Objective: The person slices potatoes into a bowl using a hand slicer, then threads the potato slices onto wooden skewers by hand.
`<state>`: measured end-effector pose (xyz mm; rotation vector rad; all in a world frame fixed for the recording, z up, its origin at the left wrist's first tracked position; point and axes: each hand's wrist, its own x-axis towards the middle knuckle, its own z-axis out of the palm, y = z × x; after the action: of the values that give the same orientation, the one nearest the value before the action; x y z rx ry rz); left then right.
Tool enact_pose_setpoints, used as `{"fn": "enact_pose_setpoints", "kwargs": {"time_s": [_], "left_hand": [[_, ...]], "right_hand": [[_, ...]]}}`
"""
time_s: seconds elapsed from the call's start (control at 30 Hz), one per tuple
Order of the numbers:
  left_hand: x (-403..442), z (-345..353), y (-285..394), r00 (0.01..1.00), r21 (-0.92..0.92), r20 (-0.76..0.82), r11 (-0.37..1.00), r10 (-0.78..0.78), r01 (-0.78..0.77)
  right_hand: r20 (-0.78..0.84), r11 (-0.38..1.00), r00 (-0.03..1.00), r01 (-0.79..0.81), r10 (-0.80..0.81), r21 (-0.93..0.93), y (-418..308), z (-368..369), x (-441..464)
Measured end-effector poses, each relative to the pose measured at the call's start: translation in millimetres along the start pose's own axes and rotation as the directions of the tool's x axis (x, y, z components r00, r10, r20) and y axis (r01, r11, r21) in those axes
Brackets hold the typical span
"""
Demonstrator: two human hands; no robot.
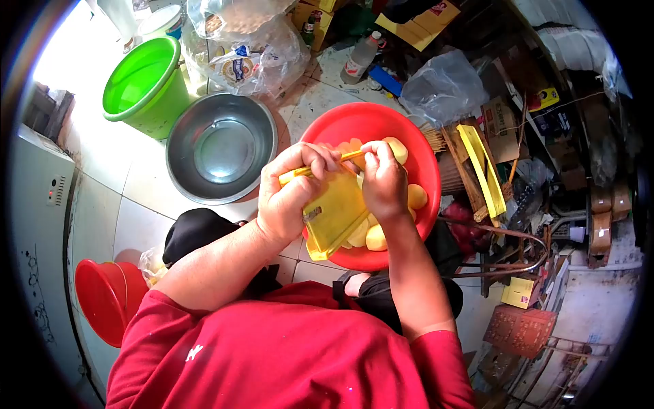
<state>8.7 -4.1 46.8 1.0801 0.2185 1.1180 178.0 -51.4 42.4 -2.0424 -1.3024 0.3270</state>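
Note:
A flat yellow plastic tool with a raised rim (337,211), which looks like a vegetable slicer, is held tilted above a red basin (323,129). My left hand (294,187) is closed around its left side, fingers curled over the upper edge. At the upper right corner, my right hand (383,178) pinches the same edge between thumb and fingers. Peeled potatoes (376,237) lie in the basin below, partly hidden by the tool and my hands. A small dark label or metal patch shows on the tool's lower left.
A steel basin (177,160) sits left of the red one, with a green bucket (157,112) behind it. A red bucket (102,300) stands at lower left. Another yellow plastic piece (482,170) leans among clutter on the right. Plastic bags (446,88) and a bottle (360,58) lie farther back.

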Motion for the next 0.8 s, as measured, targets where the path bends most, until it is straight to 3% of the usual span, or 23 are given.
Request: {"fn": "enact_pose_setpoints", "kwargs": {"time_s": [0.07, 0.13, 0.2, 0.27, 0.37, 0.47, 0.63, 0.7, 0.8], "left_hand": [[1.4, 1.3, 1.8, 0.996, -0.118, -0.069, 0.992, -0.049, 0.040], [2.3, 0.9, 2.9, 0.996, -0.074, -0.063, 0.996, -0.061, 0.056], [3.5, -0.2, 2.6, 0.995, -0.030, -0.062, 0.997, -0.072, 0.071], [3.6, -2.1, 0.6, 0.999, -0.098, -0.041, 0.995, -0.014, 0.010], [4.8, -3.9, 2.5, 0.997, -0.075, -0.063, 0.996, -0.052, 0.047], [4.7, -4.1, -0.2, 0.996, -0.132, -0.079, 0.990, -0.051, 0.040], [2.3, -4.0, -0.8, 0.995, -0.127, -0.078, 0.991, -0.053, 0.043], [2.1, -5.7, -2.1, 0.997, -0.129, -0.065, 0.991, -0.038, 0.029], [1.7, -4.5, 0.9, 0.997, -0.087, -0.071, 0.996, -0.027, 0.020]], "right_hand": [[-0.017, 0.999, 0.999, 0.035, -0.034, 0.019, 11.2, 4.6, 7.2], [-0.039, 0.997, 0.997, 0.071, -0.069, 0.035, 29.6, 9.0, 14.0], [-0.038, 0.999, 0.999, -0.028, 0.029, 0.022, 41.7, 10.6, 19.8], [-0.051, 0.999, 0.997, -0.050, 0.051, 0.019, 44.4, 7.9, 21.5], [-0.081, 0.996, 0.994, -0.062, 0.067, 0.068, 39.3, 8.9, 16.3], [0.028, 0.984, 0.999, -0.027, 0.023, 0.178, 7.4, -1.5, -1.3], [0.117, 0.863, 0.976, 0.104, -0.185, 0.494, -53.8, -17.0, -46.1], [0.167, 0.890, 0.961, 0.130, -0.222, 0.438, -70.5, -23.9, -61.4], [0.087, 0.846, 0.898, 0.370, -0.432, 0.384, -95.1, -31.9, -71.6]]}}
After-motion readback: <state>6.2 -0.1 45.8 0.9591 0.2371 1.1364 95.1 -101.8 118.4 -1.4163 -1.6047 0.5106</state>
